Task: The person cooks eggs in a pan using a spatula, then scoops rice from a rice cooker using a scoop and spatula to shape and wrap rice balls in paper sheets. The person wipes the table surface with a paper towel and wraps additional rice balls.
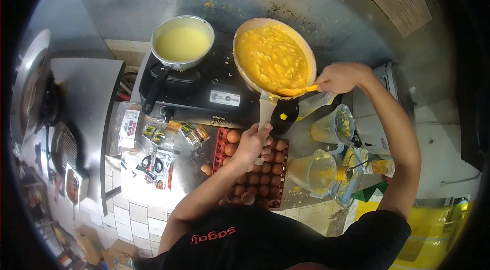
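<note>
My left hand (252, 145) is wrapped round the pale handle (267, 109) of a frying pan (312, 61) at the right side of the black stove (199, 97). Soft yellow egg (273, 53) in loose folds fills the pan. In my right hand (341, 77) is an orange spatula (298, 90), its blade in the egg at the pan's near right edge. Below my left hand lies a red tray (220, 143) of brown eggs (263, 179), partly hidden by my forearm.
A saucepan (182, 43) of pale yellow liquid stands on the stove's left side. Two egg-smeared plastic jugs (332, 126) (312, 172) stand at the right. Scissors (150, 165) and small packets (186, 134) lie at the left. A metal counter (84, 84) is farther left.
</note>
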### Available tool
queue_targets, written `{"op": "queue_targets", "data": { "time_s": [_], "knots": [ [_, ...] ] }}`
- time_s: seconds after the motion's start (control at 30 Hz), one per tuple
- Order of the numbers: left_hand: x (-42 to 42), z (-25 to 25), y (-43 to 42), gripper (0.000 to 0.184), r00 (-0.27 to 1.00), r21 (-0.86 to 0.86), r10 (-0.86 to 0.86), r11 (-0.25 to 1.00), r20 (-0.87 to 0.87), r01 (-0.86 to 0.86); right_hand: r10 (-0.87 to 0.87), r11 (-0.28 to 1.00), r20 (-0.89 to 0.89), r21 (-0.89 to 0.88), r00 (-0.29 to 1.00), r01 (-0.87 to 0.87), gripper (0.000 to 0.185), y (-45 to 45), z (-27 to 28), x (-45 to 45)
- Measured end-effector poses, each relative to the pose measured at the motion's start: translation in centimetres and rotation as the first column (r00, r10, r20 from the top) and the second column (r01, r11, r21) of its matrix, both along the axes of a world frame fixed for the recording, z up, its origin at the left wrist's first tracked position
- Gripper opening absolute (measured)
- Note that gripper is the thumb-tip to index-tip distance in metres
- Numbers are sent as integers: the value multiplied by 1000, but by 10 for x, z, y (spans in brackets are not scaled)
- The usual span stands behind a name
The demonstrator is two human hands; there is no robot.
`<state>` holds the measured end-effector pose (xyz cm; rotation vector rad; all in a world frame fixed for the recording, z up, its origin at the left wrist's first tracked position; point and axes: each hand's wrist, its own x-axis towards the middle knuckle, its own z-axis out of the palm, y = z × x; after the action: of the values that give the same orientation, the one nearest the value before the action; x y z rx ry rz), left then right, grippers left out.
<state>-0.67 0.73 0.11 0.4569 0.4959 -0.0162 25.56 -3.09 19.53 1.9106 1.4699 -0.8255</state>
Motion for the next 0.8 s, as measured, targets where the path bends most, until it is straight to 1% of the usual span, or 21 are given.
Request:
{"op": "queue_targets", "data": {
  "time_s": [0.03,0.07,0.17,0.23,0.27,0.37,0.47,0.57,0.67,0.8],
  "knots": [
    [0,0,-1,20,1000,-5,2,1000,-2,-2,-36,999,3,7,999,36,29,-4,1,2],
    [0,0,0,20,1000,-7,1,1000,-2,-1,-92,994,77,-57,993,97,29,-6,4,4],
    [-1,5,0,19,1000,-12,10,1000,-16,-10,-77,994,220,-63,973,93,27,-7,9,12],
    [0,2,-1,18,1000,6,14,1000,-5,-14,-42,997,348,-53,937,64,26,-7,6,17],
    [0,1,-1,18,1000,15,16,1000,1,-16,-24,998,409,-49,912,48,26,-5,3,19],
    [-1,2,-1,17,1000,-26,22,999,13,-21,39,993,589,-111,807,33,25,2,-14,36],
    [0,-4,-3,18,999,-23,31,999,29,-30,66,992,645,-128,761,23,24,16,-20,53],
    [1,-4,-3,20,1000,3,28,1000,7,-28,75,996,700,-80,710,-26,23,33,-28,69],
    [1,-5,-2,21,1000,-62,-4,998,8,4,109,992,754,-40,647,-121,22,51,-37,84],
    [-1,4,3,21,999,-9,-50,999,-2,50,125,981,775,-5,619,-193,20,86,-38,90]
  ]
}}
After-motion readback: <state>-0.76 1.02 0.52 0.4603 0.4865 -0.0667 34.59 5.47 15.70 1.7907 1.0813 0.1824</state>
